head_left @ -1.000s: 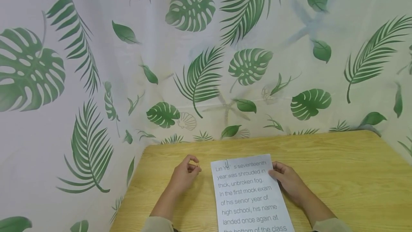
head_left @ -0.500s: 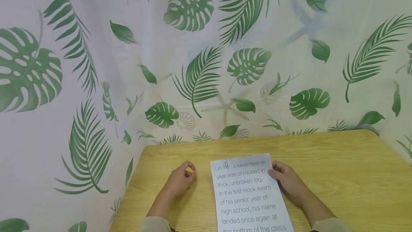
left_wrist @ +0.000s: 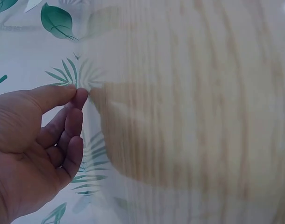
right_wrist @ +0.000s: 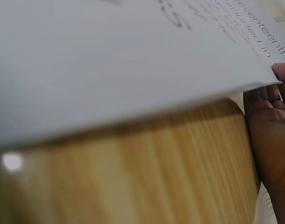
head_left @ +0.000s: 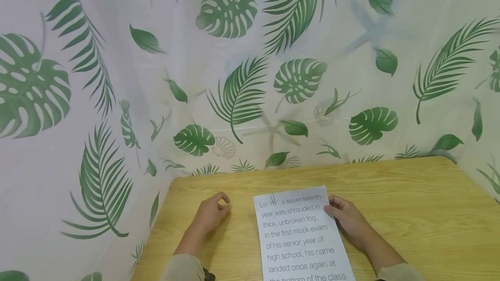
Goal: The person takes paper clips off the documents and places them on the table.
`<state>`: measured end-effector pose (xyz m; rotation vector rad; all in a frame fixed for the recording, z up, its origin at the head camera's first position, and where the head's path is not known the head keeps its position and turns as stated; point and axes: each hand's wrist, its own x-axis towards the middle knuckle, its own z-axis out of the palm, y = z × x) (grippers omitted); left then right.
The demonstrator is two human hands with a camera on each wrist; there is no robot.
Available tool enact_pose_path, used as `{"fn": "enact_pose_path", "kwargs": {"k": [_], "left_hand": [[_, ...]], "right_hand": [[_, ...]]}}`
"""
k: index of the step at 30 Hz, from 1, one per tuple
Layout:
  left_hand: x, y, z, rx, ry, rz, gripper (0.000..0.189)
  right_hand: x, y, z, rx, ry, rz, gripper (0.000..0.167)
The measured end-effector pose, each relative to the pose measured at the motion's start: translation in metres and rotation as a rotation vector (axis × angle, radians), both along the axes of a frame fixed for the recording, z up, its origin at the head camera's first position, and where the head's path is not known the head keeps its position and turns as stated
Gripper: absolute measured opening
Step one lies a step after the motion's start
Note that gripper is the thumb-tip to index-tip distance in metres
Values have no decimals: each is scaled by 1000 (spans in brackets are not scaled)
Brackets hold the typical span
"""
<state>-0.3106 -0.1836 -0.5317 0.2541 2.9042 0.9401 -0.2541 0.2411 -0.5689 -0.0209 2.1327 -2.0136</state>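
A white printed sheet of paper [head_left: 298, 233] with large grey text is in front of me in the head view. At its top left sits a slim paper clip [head_left: 273, 198]. My right hand [head_left: 349, 218] pinches the sheet's right edge near the top, thumb on the printed face and fingers behind. In the right wrist view that edge of the sheet [right_wrist: 133, 60] is raised over the table. Left of the sheet, my left hand [head_left: 211, 213] has thumb and forefinger together around a small, thin gold-coloured wire piece [head_left: 228, 205], mostly hidden by the fingertips.
The yellow wood-grain table [head_left: 410, 211] stretches out on both sides of the sheet. A white curtain with green leaf prints [head_left: 297, 77] hangs behind the table's far edge and along its left side.
My left hand has drawn back leftward, away from the sheet, with the wire piece still at its fingertips. The right hand and the sheet stay nearly in place; the view has shifted slightly.
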Motion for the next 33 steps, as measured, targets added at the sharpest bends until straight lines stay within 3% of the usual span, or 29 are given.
{"fn": "enact_pose_path", "kwargs": {"k": [4,9,33], "left_hand": [[-2,0,-1,-51,53,2,19],[-4,2,-3,-60,60,-9,18],[-13,-5,-10,54,-34,39,13]], "right_hand": [[1,0,1,1,2,2,44],[1,0,2,-5,2,8,44],[2,-1,4,-30,-9,14,43]]}}
